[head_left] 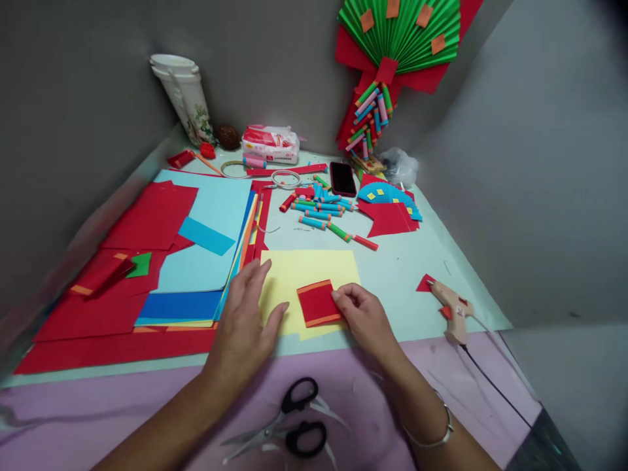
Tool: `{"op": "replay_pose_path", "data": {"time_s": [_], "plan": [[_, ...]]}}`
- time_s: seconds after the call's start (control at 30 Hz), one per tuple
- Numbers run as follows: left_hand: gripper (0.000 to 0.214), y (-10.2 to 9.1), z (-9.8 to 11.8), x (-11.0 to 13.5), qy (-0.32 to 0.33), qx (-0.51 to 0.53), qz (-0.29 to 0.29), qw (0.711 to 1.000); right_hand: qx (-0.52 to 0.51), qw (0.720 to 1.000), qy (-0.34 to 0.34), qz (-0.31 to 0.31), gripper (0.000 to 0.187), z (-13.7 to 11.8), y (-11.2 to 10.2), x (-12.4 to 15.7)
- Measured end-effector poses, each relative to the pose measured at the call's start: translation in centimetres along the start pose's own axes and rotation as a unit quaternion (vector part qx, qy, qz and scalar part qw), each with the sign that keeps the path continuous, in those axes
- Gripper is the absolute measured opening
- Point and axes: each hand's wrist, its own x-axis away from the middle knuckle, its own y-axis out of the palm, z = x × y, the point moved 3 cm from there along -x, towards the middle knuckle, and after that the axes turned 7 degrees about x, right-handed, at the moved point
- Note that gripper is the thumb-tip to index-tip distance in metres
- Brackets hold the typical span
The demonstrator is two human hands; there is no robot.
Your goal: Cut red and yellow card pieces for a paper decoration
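Between thumb and fingers, my right hand (366,317) pinches the right edge of a small red paper piece (318,303) with orange strips along its top and bottom. The piece is over a pale yellow sheet (314,263) at the front of the table. To its left, my left hand (252,307) is open, fingers apart and thumb stretched towards the red piece without touching it. Under that hand lies the right edge of a stack of coloured paper. Black-handled scissors (289,425) rest, blades apart, on the pink surface below my hands.
A glue gun (454,311) with a cord lies at the right. Small coloured paper rolls (324,206) are heaped behind the yellow sheet, near a phone (342,179). Red sheets (142,216) cover the left side. A white cup (184,98) and wipes pack (271,144) stand behind.
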Motion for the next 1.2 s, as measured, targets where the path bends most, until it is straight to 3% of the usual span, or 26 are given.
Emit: {"op": "replay_pose_path", "data": {"time_s": [0.03, 0.1, 0.2, 0.27, 0.37, 0.43, 0.57, 0.83, 0.97, 1.2], "plan": [[0.054, -0.2, 0.4, 0.2, 0.019, -0.022, 0.017, 0.999, -0.022, 1.000, 0.008, -0.007, 0.026, -0.1, 0.1, 0.2], [0.052, -0.4, 0.7, 0.4, -0.021, 0.020, 0.009, 1.000, -0.057, 0.998, 0.019, -0.023, 0.029, -0.5, 0.5, 0.7], [0.049, 0.5, 0.3, 0.7, -0.176, 0.160, -0.122, 0.964, -0.072, 0.996, 0.010, -0.054, 0.029, -1.1, 1.0, 1.6], [0.043, 0.9, 0.0, 0.8, -0.237, 0.203, -0.178, 0.933, -0.050, 0.995, -0.017, -0.081, 0.027, -1.4, 1.0, 1.5], [0.037, 0.5, -0.6, 0.5, -0.265, 0.228, -0.139, 0.927, 0.079, 0.991, -0.096, -0.046, 0.021, -1.4, -0.3, 0.3], [0.036, 0.1, -1.1, 0.3, -0.276, 0.266, -0.108, 0.917, 0.217, 0.963, -0.160, -0.009, 0.021, -1.4, -1.4, -0.8], [0.037, -0.2, -1.9, 0.2, -0.289, 0.304, -0.086, 0.904, 0.381, 0.900, -0.196, -0.074, 0.030, -1.6, -2.3, -2.3], [0.025, -0.1, -2.1, 0.3, -0.319, 0.365, -0.066, 0.872, 0.455, 0.861, -0.179, -0.138, 0.030, -2.8, -1.5, -3.2], [0.024, 0.1, -1.9, 0.4, -0.324, 0.398, -0.082, 0.854, 0.459, 0.862, -0.164, -0.140, 0.029, -3.3, -1.5, -3.0], [0.026, 0.0, -2.5, 0.6, -0.326, 0.385, -0.095, 0.858, 0.441, 0.872, -0.141, -0.161, 0.024, -3.6, -2.1, -3.2]]}}
